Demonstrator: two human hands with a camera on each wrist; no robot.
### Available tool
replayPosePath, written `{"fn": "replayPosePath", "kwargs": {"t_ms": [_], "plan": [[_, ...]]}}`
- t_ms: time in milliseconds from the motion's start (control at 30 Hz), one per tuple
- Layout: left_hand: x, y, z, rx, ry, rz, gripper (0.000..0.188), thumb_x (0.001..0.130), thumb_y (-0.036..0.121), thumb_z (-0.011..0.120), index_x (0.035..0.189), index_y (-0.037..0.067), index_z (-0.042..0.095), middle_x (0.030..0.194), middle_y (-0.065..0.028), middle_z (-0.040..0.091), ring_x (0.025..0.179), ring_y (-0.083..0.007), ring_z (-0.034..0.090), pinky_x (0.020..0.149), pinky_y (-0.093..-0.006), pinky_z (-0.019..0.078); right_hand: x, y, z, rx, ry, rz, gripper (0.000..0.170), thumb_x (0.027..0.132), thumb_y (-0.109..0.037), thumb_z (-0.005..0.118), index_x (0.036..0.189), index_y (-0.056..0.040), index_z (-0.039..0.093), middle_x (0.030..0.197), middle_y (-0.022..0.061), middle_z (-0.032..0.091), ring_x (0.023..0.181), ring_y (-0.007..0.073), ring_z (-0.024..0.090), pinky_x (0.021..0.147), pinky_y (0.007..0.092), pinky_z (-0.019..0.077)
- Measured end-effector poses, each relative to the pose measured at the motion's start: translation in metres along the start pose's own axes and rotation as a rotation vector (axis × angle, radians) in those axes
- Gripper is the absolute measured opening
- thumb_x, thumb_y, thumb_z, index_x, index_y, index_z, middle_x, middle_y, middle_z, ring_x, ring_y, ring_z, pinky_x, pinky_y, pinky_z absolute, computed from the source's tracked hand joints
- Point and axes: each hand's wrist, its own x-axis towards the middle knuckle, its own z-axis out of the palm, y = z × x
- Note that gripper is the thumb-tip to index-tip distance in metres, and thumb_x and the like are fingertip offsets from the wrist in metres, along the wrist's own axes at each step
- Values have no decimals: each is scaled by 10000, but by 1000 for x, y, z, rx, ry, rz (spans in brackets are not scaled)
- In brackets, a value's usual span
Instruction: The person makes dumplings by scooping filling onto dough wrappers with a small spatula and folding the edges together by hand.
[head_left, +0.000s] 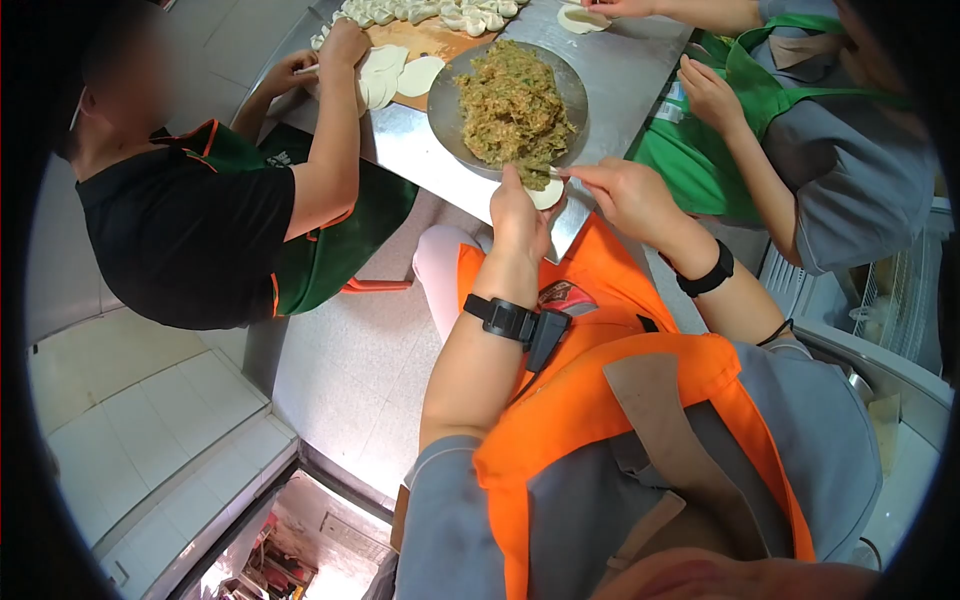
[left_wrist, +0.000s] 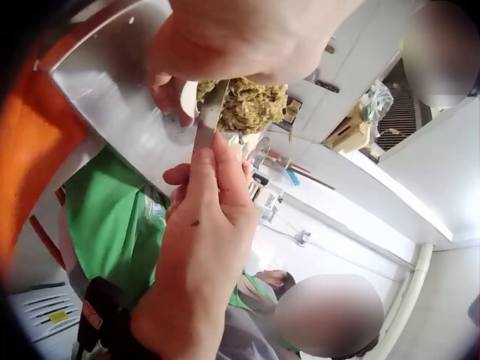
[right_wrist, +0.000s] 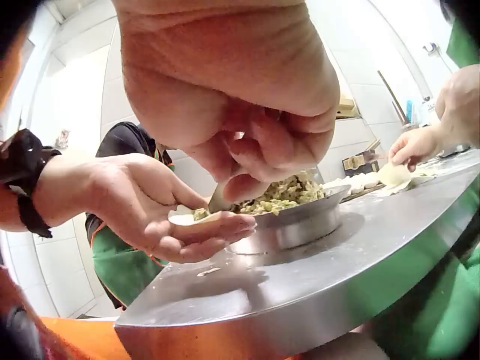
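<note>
My left hand (head_left: 518, 218) holds a round, pale dumpling wrapper (right_wrist: 196, 218) on its upturned fingers, thumb at the wrapper's edge. In my right hand (head_left: 635, 197) I grip a flat metal filling spatula (left_wrist: 211, 114); its tip is low over the wrapper. Greenish filling (head_left: 534, 177) lies on the wrapper at the spatula tip. Just beyond both hands, a wide metal bowl (head_left: 442, 115) carries a tall heap of chopped filling (head_left: 515, 98). The right palm hides most of the spatula's handle in the right wrist view.
The steel table (head_left: 405, 140) ends in a corner close to my body. On a wooden board (head_left: 412, 38) lie flat wrappers (head_left: 382, 75) and rows of folded dumplings (head_left: 470, 14). A person in black (head_left: 200, 225) works at left; another in a green apron (head_left: 690, 165) stands at right.
</note>
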Motion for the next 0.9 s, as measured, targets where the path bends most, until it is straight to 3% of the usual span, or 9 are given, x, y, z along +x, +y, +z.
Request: {"fn": "replayPosePath", "kwargs": {"t_ms": [100, 167, 267, 367, 467, 567, 667, 800, 900], "plan": [[-16, 6, 5, -69, 61, 10, 441, 1076, 331, 248, 1198, -33, 464, 1071, -210, 623, 964, -320, 659, 780, -426, 557, -6, -18, -8, -12, -108, 26, 248, 898, -160, 593, 1116, -198, 705, 852, 138, 658, 800, 344, 633, 637, 431, 491], [-18, 5, -8, -88, -1, 20, 442, 1077, 326, 247, 1218, -37, 457, 1110, -226, 606, 1000, -330, 650, 801, -424, 556, -10, -26, -12, -43, -149, 8, 254, 897, -150, 596, 1127, -177, 701, 885, 144, 669, 812, 342, 634, 640, 421, 495], [-24, 5, -21, -177, -54, 38, 487, 1076, 342, 221, 1312, -43, 405, 1248, -232, 547, 1143, -355, 583, 941, -460, 499, -17, -28, -4, 229, -14, -61, 233, 920, -122, 578, 1125, -106, 688, 833, 124, 669, 729, 264, 648, 617, 365, 495], [-33, 11, -21, -231, -134, 61, 522, 1073, 359, 205, 1366, -31, 391, 1318, -220, 528, 1229, -361, 538, 1046, -476, 418, -16, -38, -11, 685, -244, 302, 221, 946, -106, 547, 1121, -50, 670, 762, 88, 649, 663, 167, 622, 607, 316, 487], [-36, 16, -21, -291, -196, 103, 511, 1072, 352, 216, 1363, -23, 403, 1322, -207, 533, 1241, -348, 533, 1045, -468, 412, -18, -32, -3, 757, -290, 322, 222, 967, -103, 516, 1117, -25, 660, 707, 54, 622, 640, 98, 578, 594, 278, 469], [-31, 18, -31, -345, -174, 144, 502, 1071, 345, 225, 1362, -22, 406, 1331, -203, 530, 1251, -337, 527, 1040, -456, 419, -20, -38, -1, 669, -41, 211, 225, 941, -95, 550, 1129, -56, 668, 736, 69, 617, 660, 161, 604, 598, 310, 470], [-36, 20, -24, -334, -163, 144, 501, 1071, 355, 246, 1363, -20, 407, 1338, -197, 529, 1267, -333, 515, 1062, -439, 411, -16, -45, -6, 228, 115, 5, 249, 895, -90, 591, 1127, -98, 682, 772, 92, 598, 704, 253, 603, 613, 359, 471], [-29, 12, -26, -356, -176, 131, 497, 1072, 363, 262, 1355, -20, 402, 1345, -203, 517, 1256, -354, 519, 1075, -475, 412, -17, -45, -1, 68, 84, -57, 258, 854, -106, 613, 1097, -134, 696, 807, 115, 589, 761, 328, 589, 650, 422, 475], [-30, 10, -28, -242, -23, 147, 500, 1072, 365, 257, 1323, -39, 413, 1335, -229, 511, 1246, -363, 524, 1038, -507, 446, -12, -27, -6, -6, 122, -73, 238, 859, -122, 599, 1072, -138, 703, 790, 126, 598, 757, 334, 602, 651, 442, 480]]}}
